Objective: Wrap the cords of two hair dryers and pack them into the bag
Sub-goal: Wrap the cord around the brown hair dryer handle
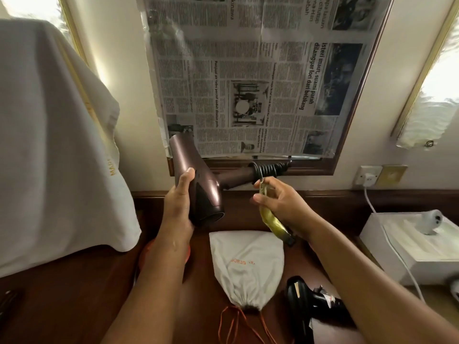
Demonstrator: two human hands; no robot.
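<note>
While left hand (180, 202) grips brown dryer (196, 180), cord (269, 168) coiled round handle, rt hand (278, 202) pinches plug (273, 223) — bag (248, 266) below.

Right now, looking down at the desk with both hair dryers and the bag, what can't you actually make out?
Head view only:
- Black glossy hair dryer: its handle end is hidden by the right forearm, so whether its cord is wrapped is unclear.
- Orange round object on the desk: mostly covered by the left forearm.
- Yellow tag under the right hand: print too small to read.
- White drawstring bag: its orange cords run off the bottom edge.
</note>
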